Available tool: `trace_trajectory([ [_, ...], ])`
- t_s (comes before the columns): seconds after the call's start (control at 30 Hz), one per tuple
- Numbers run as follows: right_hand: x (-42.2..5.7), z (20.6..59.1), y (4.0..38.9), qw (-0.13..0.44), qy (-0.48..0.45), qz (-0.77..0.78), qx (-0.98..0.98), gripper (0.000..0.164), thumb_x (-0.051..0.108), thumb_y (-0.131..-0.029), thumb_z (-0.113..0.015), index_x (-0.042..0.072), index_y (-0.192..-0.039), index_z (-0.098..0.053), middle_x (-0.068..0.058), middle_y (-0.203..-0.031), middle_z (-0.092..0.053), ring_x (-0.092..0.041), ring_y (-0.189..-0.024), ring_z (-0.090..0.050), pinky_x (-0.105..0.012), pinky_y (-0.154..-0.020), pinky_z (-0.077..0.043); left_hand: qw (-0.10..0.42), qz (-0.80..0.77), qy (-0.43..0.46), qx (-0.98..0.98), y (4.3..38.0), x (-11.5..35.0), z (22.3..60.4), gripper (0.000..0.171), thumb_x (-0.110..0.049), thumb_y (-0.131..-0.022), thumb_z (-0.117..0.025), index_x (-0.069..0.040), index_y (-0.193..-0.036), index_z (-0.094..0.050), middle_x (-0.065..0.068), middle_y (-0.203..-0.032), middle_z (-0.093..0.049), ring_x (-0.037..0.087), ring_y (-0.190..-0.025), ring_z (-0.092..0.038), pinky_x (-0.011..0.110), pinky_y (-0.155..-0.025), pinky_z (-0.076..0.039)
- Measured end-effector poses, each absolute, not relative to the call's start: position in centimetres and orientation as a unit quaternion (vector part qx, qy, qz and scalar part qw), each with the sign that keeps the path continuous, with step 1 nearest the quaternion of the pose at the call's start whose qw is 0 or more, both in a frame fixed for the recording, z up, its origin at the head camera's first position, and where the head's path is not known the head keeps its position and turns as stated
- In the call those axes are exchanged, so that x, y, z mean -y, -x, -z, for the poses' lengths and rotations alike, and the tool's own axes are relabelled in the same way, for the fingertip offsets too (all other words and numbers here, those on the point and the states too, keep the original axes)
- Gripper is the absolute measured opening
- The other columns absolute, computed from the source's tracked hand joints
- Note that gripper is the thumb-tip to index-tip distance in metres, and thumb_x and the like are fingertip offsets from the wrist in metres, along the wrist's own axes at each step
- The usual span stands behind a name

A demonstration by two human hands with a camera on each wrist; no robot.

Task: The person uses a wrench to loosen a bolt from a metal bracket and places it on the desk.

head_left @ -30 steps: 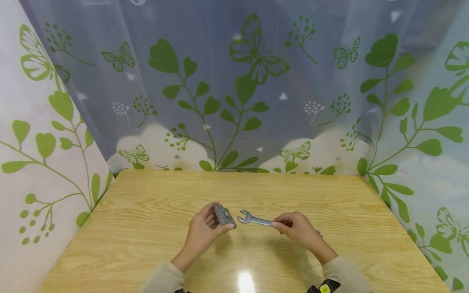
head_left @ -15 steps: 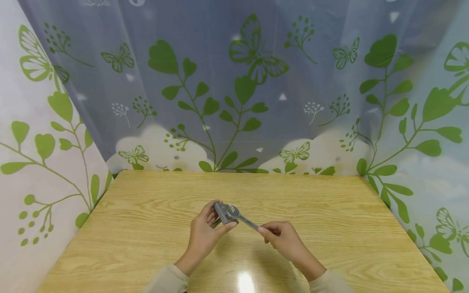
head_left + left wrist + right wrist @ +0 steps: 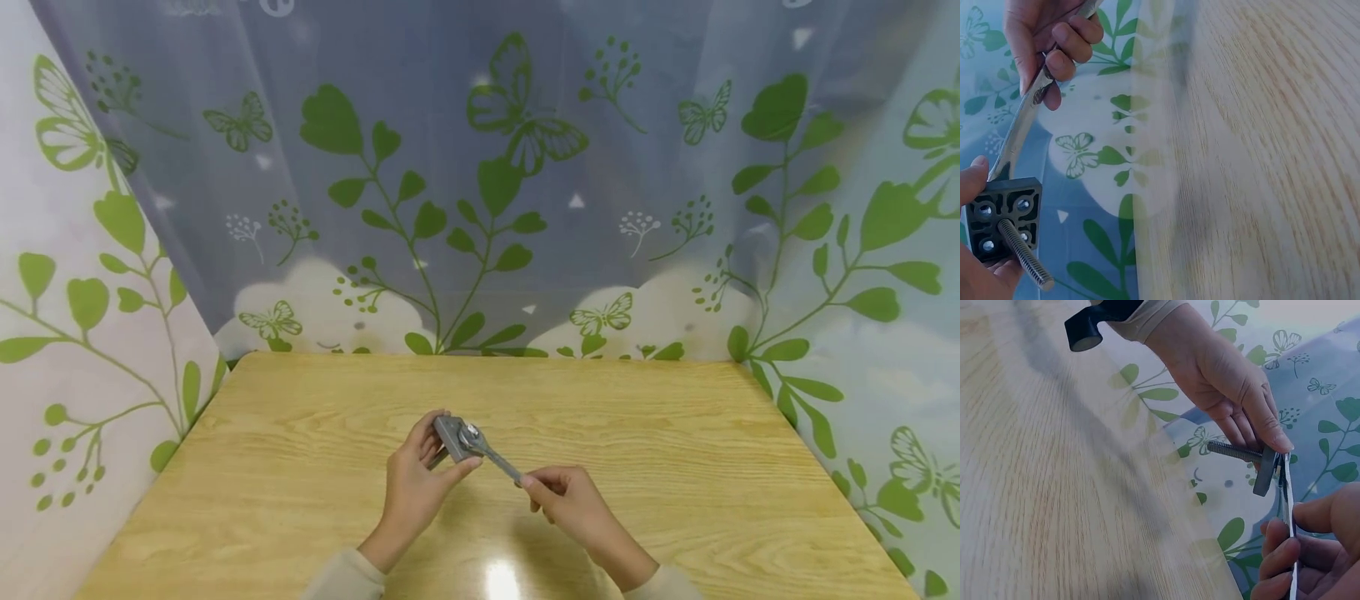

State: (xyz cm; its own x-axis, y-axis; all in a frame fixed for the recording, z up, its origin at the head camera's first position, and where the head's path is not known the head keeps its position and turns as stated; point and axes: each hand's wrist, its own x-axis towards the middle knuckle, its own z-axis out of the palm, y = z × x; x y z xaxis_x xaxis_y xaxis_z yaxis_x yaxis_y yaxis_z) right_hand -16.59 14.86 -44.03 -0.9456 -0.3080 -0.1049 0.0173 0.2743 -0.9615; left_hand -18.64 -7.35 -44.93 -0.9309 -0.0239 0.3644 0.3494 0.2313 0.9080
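Observation:
My left hand (image 3: 416, 479) grips a small square grey plate (image 3: 448, 435) by its edges, tilted above the table. In the left wrist view, the plate's underside shows several holes, and a threaded bolt (image 3: 1024, 253) sticks out of its middle. My right hand (image 3: 573, 504) pinches the handle of a silver open-end wrench (image 3: 499, 461) between thumb and fingers. The wrench's head lies against the plate's upper face, at the shiny bolt head (image 3: 472, 429). How fully its jaws surround the bolt head is too small to tell. In the right wrist view, the wrench (image 3: 1290, 512) appears edge-on beside the plate.
Below both hands spreads a light wood-grain table (image 3: 315, 442). A curtain (image 3: 450, 167) printed with green leaves and butterflies hangs behind the table and along both sides. A dark strap piece (image 3: 1088, 331) shows by the left sleeve in the right wrist view.
The wrench, apart from the plate a second ago, came left to the bolt head. Since then its handle end has swung slightly down and left with my right hand. My left hand stays nearly still.

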Motion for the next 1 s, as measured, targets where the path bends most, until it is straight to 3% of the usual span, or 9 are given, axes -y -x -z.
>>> trace_trajectory([
  [0.6, -14.4, 44.2, 16.2, 0.156, 0.087, 0.62, -0.764, 0.034, 0.018, -0.098, -0.055, -0.012, -0.112, -0.062, 0.002, -0.071, -0.053, -0.003, -0.049, -0.033, -0.012, -0.045, -0.027, 0.161, 0.607, 0.138, 0.766, 18.5, 7.3, 44.6, 0.072, -0.017, -0.069, -0.085, -0.002, -0.131, -0.051, 0.021, -0.13, -0.057, 0.033, -0.117, -0.058, 0.033, -0.094, -0.052],
  [1.0, -14.8, 43.9, 16.5, 0.155, 0.092, 0.609, -0.773, 0.033, 0.02, -0.098, -0.055, -0.011, -0.109, -0.064, 0.002, -0.069, -0.05, -0.005, -0.053, -0.037, -0.015, -0.049, -0.034, 0.139, 0.603, 0.172, 0.767, 18.6, 7.9, 43.7, 0.073, -0.017, -0.068, -0.086, -0.005, -0.131, -0.052, 0.017, -0.127, -0.061, 0.029, -0.113, -0.062, 0.028, -0.093, -0.053],
])
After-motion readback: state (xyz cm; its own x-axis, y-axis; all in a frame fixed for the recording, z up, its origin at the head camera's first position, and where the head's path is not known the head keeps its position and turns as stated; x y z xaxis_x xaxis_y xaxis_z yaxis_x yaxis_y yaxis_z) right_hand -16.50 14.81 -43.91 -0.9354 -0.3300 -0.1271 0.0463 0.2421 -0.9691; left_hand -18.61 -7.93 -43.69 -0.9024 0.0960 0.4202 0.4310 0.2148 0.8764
